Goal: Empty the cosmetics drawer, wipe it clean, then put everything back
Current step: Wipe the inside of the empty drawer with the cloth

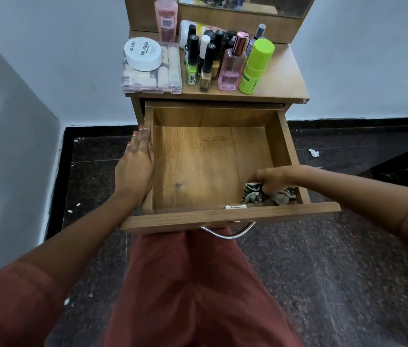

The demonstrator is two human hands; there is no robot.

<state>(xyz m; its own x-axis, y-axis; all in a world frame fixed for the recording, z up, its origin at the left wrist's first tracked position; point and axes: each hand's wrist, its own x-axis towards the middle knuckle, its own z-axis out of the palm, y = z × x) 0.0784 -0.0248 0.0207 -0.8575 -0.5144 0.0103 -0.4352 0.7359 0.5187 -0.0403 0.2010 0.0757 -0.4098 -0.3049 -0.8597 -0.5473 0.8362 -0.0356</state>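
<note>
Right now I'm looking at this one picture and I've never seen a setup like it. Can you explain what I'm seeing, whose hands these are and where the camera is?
There is no machine here. A person wears a camera on the head, so you look down along their arms. The drawer stands open above their lap. The left hand lies flat against its left side wall. The right hand grips a striped cloth in the near right corner; the rest of the drawer is bare. Bottles, a white jar and a clear box stand on the dresser top above.
</note>
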